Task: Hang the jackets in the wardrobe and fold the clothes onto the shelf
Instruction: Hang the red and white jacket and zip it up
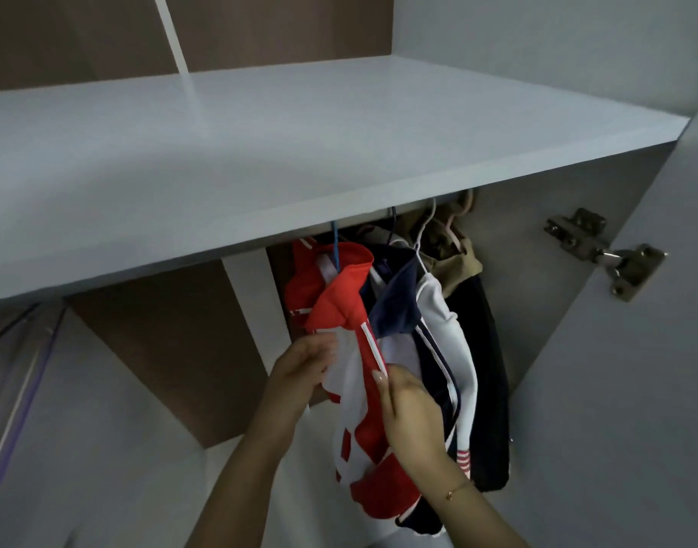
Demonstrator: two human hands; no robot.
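A red and white jacket (349,310) hangs on a blue hanger (335,247) under the white shelf (299,152). My left hand (299,369) pinches its white front panel on the left. My right hand (408,405) grips the red front edge with the white stripe on the right. Right beside it a navy and white jacket (430,322) hangs on a white hanger (422,239), and behind that sit a tan garment (458,263) and a black one (485,369).
The open wardrobe door (636,389) with a metal hinge (608,255) stands at the right. A brown back panel (173,357) and a white upright divider (252,310) lie left of the clothes. The shelf top is bare.
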